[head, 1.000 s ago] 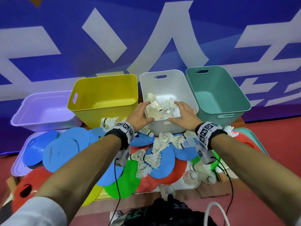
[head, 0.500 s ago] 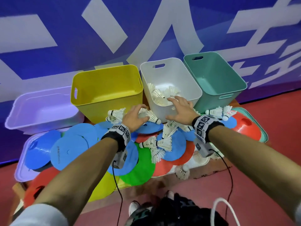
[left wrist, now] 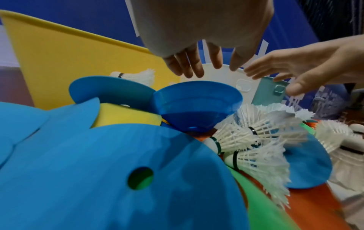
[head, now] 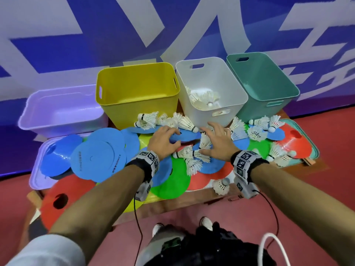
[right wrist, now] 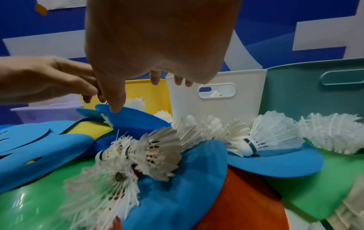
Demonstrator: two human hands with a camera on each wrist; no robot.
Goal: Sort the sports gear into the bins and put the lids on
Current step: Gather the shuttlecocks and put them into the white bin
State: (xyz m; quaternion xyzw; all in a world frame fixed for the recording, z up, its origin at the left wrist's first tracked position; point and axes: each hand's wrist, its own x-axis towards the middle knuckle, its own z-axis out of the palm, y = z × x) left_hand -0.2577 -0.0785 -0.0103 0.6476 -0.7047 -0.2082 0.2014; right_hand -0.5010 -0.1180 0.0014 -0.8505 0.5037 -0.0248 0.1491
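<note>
My left hand [head: 173, 138] hovers open over an upturned blue cone [left wrist: 197, 102], fingers [left wrist: 189, 65] relaxed and holding nothing. My right hand [head: 209, 137] is spread open beside it, above a clump of white shuttlecocks [head: 192, 153]; its thumb [right wrist: 116, 101] points down near the blue cone's rim. More shuttlecocks [head: 148, 120] lie along the front of the yellow bin [head: 137, 93] and of the white bin [head: 236, 104]. Several shuttlecocks [head: 208, 98] lie inside the white bin. Flat blue, green and red discs [head: 98, 158] cover the low platform.
A teal bin [head: 269, 87] stands at the right and a lavender bin [head: 61, 110] at the left. Under the discs lie a lavender lid [head: 36, 177] and a teal lid [head: 316, 150]. One shuttlecock [head: 221, 186] sits at the platform's front edge. A cable [head: 269, 244] lies by my feet.
Both hands have drawn back from the white bin's front rim and now hover low over the pile of discs and shuttlecocks. The head view has tilted down.
</note>
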